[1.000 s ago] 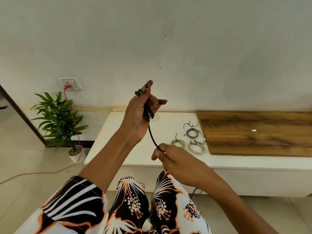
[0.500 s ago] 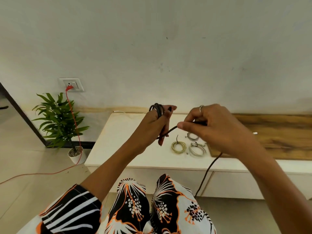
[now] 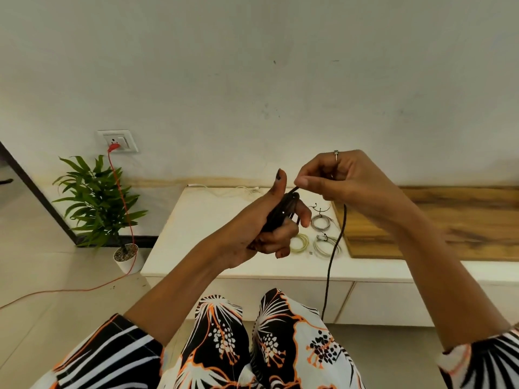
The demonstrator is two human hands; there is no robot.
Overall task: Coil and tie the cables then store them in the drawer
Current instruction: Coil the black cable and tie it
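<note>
Three coils (image 3: pixel 320 235) are already tied and laid on the cabinet (image 3: pixel 196 234) at centre frame. A fourth, the black cable (image 3: pixel 334 256), is only partly wound — its loops are gripped in the left hand (image 3: pixel 269 228), thumb raised, while the right hand (image 3: pixel 339 181) pinches the strand just above them. A long tail hangs down to lower centre, so winding, tying and all storing remain. No drawer is seen open. A plant (image 3: pixel 98 200) and red cord (image 3: pixel 123 209) at left are well apart — nothing is obstructed.

Both my hands raised, close together.
My left hand (image 3: pixel 269 223) has its thumb up and fingers curled; my right hand (image 3: pixel 345 183) pinches beside that thumb.
</note>
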